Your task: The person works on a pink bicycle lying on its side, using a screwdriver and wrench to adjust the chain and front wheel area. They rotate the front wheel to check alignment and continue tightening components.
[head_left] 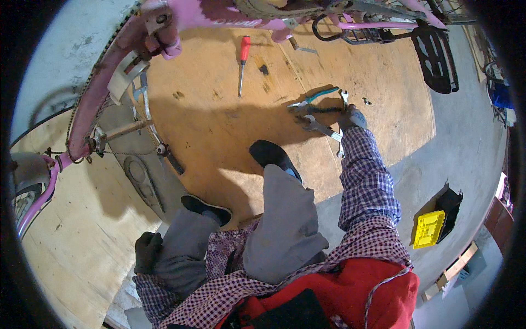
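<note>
My right hand (pixel 352 118), in a greyish glove, reaches down to the plywood board with its fingers closed around a wrench (pixel 344 96); one jaw shows above the hand. A larger adjustable wrench (pixel 322 127) lies just left of that hand. Pliers with teal handles (pixel 315 97) rest just beyond it. My left hand (pixel 148 251), dark-gloved, is curled into a fist by my left knee, and nothing shows in it. Farther off lies a screwdriver with a red handle (pixel 244 60). My right fingertips are partly hidden.
A pink bicycle frame (pixel 104 82) spans the left and top, with a crank arm (pixel 148 104) and a black pedal (pixel 435 60). Plywood (pixel 219 131) covers the floor under the tools. A yellow tray (pixel 429 229) with a black case lies at right. An L-shaped metal tool (pixel 304 49) is at the top.
</note>
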### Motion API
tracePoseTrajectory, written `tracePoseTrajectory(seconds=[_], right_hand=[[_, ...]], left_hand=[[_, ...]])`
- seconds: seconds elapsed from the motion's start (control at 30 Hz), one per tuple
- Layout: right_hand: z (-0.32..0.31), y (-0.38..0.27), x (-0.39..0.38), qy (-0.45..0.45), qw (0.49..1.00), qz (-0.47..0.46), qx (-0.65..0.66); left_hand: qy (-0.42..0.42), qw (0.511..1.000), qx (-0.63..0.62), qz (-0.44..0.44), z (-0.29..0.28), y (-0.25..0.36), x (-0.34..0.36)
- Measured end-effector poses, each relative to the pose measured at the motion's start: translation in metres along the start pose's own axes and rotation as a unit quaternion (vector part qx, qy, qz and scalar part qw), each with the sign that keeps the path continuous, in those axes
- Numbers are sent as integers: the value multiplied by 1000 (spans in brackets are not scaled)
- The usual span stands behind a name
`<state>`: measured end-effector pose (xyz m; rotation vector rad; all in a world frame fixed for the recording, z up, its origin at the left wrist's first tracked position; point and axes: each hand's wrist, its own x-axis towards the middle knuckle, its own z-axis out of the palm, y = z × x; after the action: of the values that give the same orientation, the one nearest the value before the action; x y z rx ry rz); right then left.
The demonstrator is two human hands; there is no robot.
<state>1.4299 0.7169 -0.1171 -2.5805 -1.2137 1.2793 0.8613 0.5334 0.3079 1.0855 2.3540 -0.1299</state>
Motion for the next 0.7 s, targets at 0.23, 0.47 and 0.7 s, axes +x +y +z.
tracePoseTrajectory(seconds=[0.23, 0.47, 0.7], right_hand=[[-27, -13, -22, -48, 998, 49, -12], [-6, 10, -61, 33, 999, 34, 9], [29, 33, -176, 45, 907, -9, 419]], left_hand=[[-6, 999, 32, 8, -12, -4, -3], [-2, 999, 3, 39, -31, 1, -17], [-6, 993, -46, 109, -62, 10, -59]])
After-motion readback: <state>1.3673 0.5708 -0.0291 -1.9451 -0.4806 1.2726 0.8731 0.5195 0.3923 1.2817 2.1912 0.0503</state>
